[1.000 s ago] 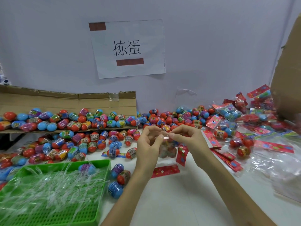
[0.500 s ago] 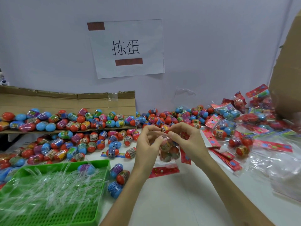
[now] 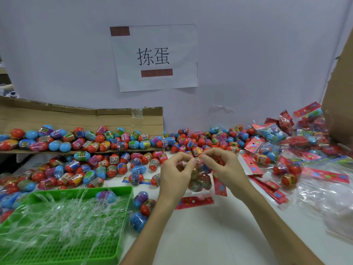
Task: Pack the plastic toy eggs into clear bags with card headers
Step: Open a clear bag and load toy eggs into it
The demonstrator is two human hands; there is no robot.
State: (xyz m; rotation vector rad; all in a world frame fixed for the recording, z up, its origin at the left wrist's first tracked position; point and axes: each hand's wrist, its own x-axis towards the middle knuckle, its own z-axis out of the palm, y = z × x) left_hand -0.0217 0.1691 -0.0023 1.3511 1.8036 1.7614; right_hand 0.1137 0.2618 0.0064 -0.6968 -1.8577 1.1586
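Our white table (image 3: 210, 238) bears a green tray (image 3: 76, 191) of clear strips (image 3: 63, 213) beside heaped toy eggs (image 3: 107, 167). Over its middle, our left hand (image 3: 176, 176) and right hand (image 3: 223, 167) both pinch the top of an egg-filled clear bag (image 3: 199, 181).

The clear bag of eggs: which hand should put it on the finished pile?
Probably the right hand. It and the left hand both pinch the clear plastic bag of toy eggs, but the pile of packed bags with red card headers lies on the right side.
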